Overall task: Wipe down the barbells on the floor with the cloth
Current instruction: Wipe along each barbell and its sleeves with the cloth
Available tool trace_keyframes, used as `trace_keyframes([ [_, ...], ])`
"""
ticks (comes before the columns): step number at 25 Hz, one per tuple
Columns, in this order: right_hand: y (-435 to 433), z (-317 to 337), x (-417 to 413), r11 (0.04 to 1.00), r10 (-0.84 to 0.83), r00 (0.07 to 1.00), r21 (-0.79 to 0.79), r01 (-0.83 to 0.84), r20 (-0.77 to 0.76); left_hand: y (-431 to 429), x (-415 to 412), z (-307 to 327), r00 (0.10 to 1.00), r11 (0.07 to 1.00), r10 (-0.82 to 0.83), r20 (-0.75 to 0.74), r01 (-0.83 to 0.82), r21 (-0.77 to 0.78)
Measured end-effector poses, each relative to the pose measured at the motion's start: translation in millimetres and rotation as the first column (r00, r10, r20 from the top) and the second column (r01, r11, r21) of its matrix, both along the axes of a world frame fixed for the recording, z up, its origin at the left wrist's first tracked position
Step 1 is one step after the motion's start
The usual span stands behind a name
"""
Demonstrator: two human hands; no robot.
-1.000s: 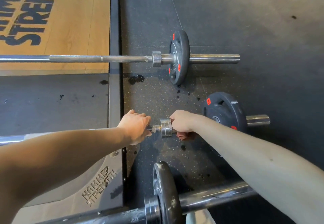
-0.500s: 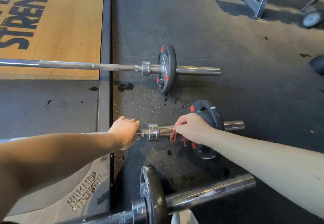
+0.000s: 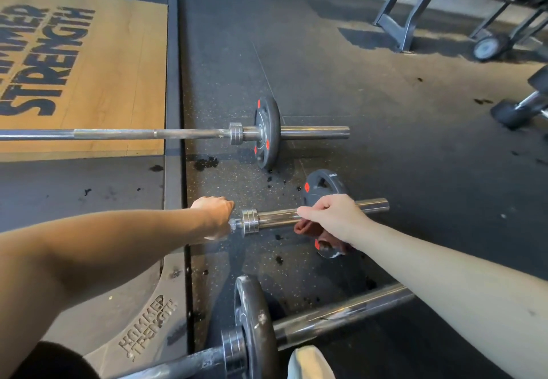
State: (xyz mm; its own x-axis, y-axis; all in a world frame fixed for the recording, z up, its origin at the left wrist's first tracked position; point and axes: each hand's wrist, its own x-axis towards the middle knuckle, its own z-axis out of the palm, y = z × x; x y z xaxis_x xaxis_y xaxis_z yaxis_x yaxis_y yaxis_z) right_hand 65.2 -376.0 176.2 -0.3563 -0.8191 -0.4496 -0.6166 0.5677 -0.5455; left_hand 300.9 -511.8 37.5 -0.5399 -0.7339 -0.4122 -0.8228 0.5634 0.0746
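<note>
Step in hand: wiping the sleeve of the middle barbell (image 3: pixel 275 218), which lies on the rubber floor (image 3: pixel 385 156) just off the platform's (image 3: pixel 118 82) right edge.

Count:
- three barbells: far barbell (image 3: pixel 189 133), middle, near barbell (image 3: pixel 341 315)
- three weight plates (image 3: pixel 267 132), one per bar
- one cloth

My left hand (image 3: pixel 216 215) is curled round the shaft just inside the collar, steadying it. My right hand (image 3: pixel 335 215) pinches the reddish cloth (image 3: pixel 308 229) against the sleeve, right at the middle plate (image 3: pixel 332 189).

Next, I judge: work the cloth past that plate, out to the sleeve's end.
</note>
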Motion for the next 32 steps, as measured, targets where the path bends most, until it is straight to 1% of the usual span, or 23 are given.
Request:
trace_keyframes([
  [1, 0.2, 0.4, -6.1, 1.0, -0.004, 0.992, -0.029, 0.001, -0.128, 3.7, 0.3, -0.1, 1.0, 1.0, -0.012, 0.009, 0.012, -0.015],
  [3, -1.9, 0.6, -20.7, 0.996, -0.048, 0.908, -0.094, 0.01, -0.417, 10.2, 0.0, -3.5, 0.997, 0.996, -0.063, 0.048, 0.065, -0.06],
  [4, -3.7, -0.7, -30.7, 0.996, -0.069, 0.861, -0.091, 0.026, -0.505, 12.2, -0.3, -5.4, 0.995, 0.994, -0.074, 0.063, 0.079, -0.079],
  [5, -4.7, -4.6, -41.9, 0.996, -0.088, 0.844, -0.075, 0.056, -0.529, 13.8, -1.0, -6.8, 0.995, 0.992, -0.071, 0.073, 0.078, -0.096],
  [6, -5.1, -8.9, -51.3, 0.995, -0.104, 0.852, -0.047, 0.093, -0.513, 14.6, -2.2, -7.9, 0.995, 0.991, -0.064, 0.08, 0.072, -0.109],
  [8, -3.9, -22.0, -64.0, 0.991, -0.12, 0.912, 0.005, 0.133, -0.392, 14.6, -4.2, -10.4, 0.995, 0.992, -0.045, 0.093, 0.055, -0.109],
  [10, -3.1, -37.5, -69.4, 0.988, -0.139, 0.948, 0.017, 0.15, -0.287, 15.6, -6.4, -14.2, 0.994, 0.99, -0.039, 0.1, 0.052, -0.13],
  [11, -3.8, -43.9, -72.0, 0.985, -0.162, 0.95, 0.012, 0.171, -0.266, 14.9, -7.5, -16.1, 0.995, 0.99, -0.033, 0.093, 0.045, -0.133],
  [13, -5.7, -55.8, -78.7, 0.979, -0.183, 0.946, 0.042, 0.202, -0.268, 14.9, -10.0, -15.4, 0.997, 0.995, 0.007, 0.083, 0.001, -0.097],
  [17, -3.5, -77.2, -92.4, 0.961, -0.159, 0.948, 0.175, 0.213, -0.276, 15.0, -17.5, -12.8, 0.994, 0.997, 0.046, 0.097, -0.04, -0.066],
  [19, -5.6, -83.7, -97.7, 0.959, -0.138, 0.956, 0.206, 0.193, -0.257, 11.6, -18.3, -13.9, 0.992, 0.998, 0.057, 0.112, -0.052, -0.042],
  [22, -6.2, -93.6, -103.1, 0.977, -0.099, 0.969, 0.164, 0.138, -0.225, 7.1, -17.5, -16.0, 0.989, 0.999, 0.052, 0.139, -0.052, 0.001],
  [26, -2.8, -97.5, -104.7, 0.987, -0.119, 0.976, 0.085, 0.136, -0.184, 1.9, -21.4, -17.2, 0.988, 0.997, 0.069, 0.138, -0.073, 0.018],
  [28, -5.7, -95.8, -102.5, 0.99, -0.122, 0.973, 0.05, 0.134, -0.194, -1.3, -20.9, -18.1, 0.989, 0.998, 0.065, 0.132, -0.067, 0.008],
  [32, -11.6, -96.2, -95.3, 0.994, -0.101, 0.971, 0.028, 0.11, -0.216, -6.1, -21.0, -16.8, 0.992, 0.999, 0.033, 0.121, -0.036, 0.027],
])
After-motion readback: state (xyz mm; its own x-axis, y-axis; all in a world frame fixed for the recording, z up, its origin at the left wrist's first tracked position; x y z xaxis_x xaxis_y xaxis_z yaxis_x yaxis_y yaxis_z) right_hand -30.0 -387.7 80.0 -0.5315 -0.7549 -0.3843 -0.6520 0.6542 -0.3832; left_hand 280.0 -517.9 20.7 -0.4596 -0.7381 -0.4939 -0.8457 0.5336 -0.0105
